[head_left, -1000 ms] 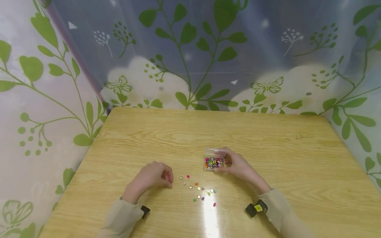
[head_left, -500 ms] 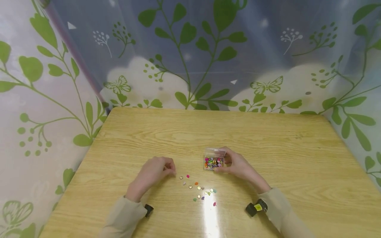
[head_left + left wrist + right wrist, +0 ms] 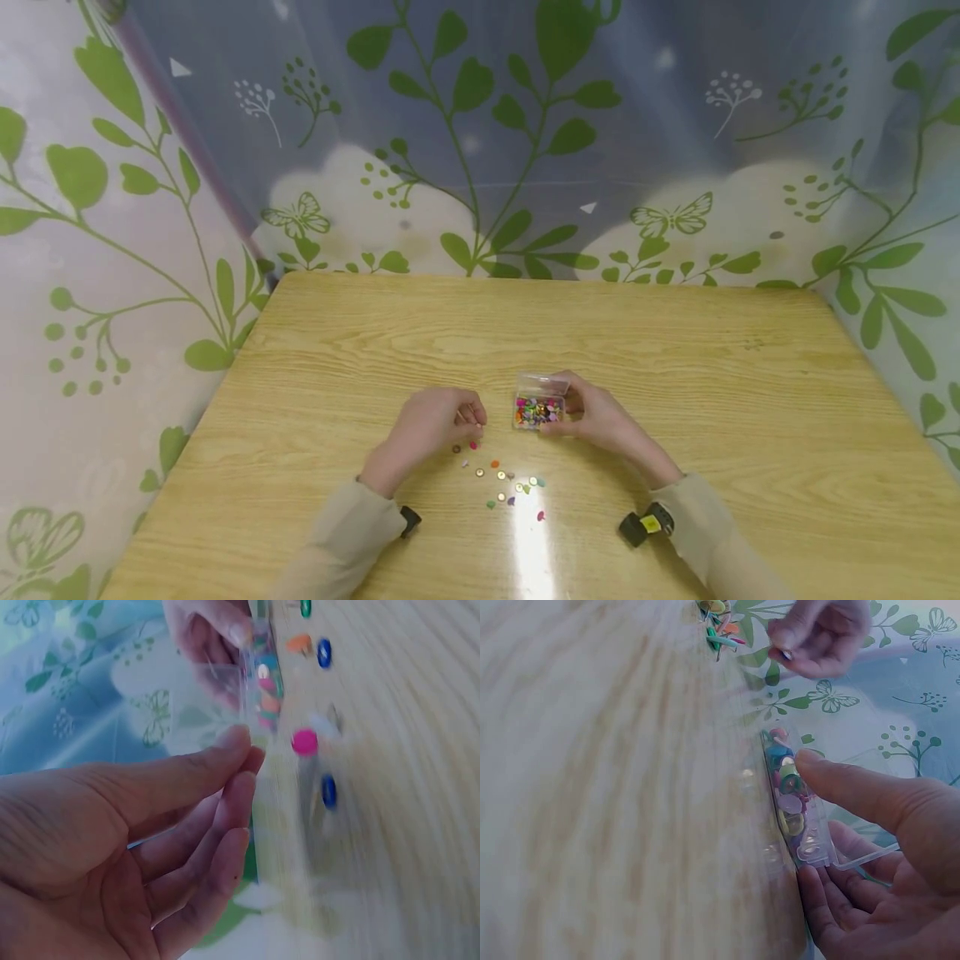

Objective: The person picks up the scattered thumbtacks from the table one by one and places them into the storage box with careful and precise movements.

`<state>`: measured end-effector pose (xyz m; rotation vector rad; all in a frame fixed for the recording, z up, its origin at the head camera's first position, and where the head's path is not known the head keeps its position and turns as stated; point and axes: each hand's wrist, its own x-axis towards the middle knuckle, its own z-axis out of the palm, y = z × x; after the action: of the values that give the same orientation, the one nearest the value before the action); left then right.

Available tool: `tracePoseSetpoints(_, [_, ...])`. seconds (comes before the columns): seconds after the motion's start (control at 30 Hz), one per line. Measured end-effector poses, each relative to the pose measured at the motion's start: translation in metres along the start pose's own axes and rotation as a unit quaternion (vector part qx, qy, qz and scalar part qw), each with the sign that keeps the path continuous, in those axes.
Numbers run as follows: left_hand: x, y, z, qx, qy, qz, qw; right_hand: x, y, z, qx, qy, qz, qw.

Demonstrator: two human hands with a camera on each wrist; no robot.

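A small clear plastic box (image 3: 538, 412) with its lid up stands on the table, filled with colourful thumbtacks (image 3: 789, 802). My right hand (image 3: 596, 417) grips it from the right, thumb at the near side and fingers behind. Left of the box, my left hand (image 3: 431, 425) is above the table and pinches a thumbtack (image 3: 786, 655) between thumb and forefinger; only a small bit of it shows. Below that hand lie several loose thumbtacks, among them a pink thumbtack (image 3: 305, 742) and an orange thumbtack (image 3: 495, 464).
The wooden table (image 3: 360, 325) meets a leaf-patterned curtain (image 3: 420, 208) at its back and sides. Loose thumbtacks, some point up such as the thumbtack (image 3: 480, 472), are scattered between the forearms. A light reflection (image 3: 532, 550) lies near the front.
My left hand has moved right and slightly away from me, over the table toward the box, with the thumbtack. My right hand and the box have stayed in place.
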<state>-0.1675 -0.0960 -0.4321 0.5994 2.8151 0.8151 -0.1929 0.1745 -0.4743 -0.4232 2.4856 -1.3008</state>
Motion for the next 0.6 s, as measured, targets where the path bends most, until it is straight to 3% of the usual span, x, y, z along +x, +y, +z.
tracePoseSetpoints(0.27, [0.026, 0.027, 0.008, 0.024, 0.005, 0.04, 0.9989, 0.0, 0.001, -0.001, 0.008, -0.001, -0.011, 0.9999])
tracePoseSetpoints(0.43, [0.035, 0.043, 0.016, 0.016, 0.037, 0.035, 0.9986, -0.001, 0.002, -0.001, 0.011, -0.002, -0.012, 0.9999])
tracePoseSetpoints(0.6, [0.038, 0.048, 0.025, 0.004, 0.074, 0.021, 0.997, -0.002, 0.001, -0.001, 0.013, -0.002, -0.01, 0.9999])
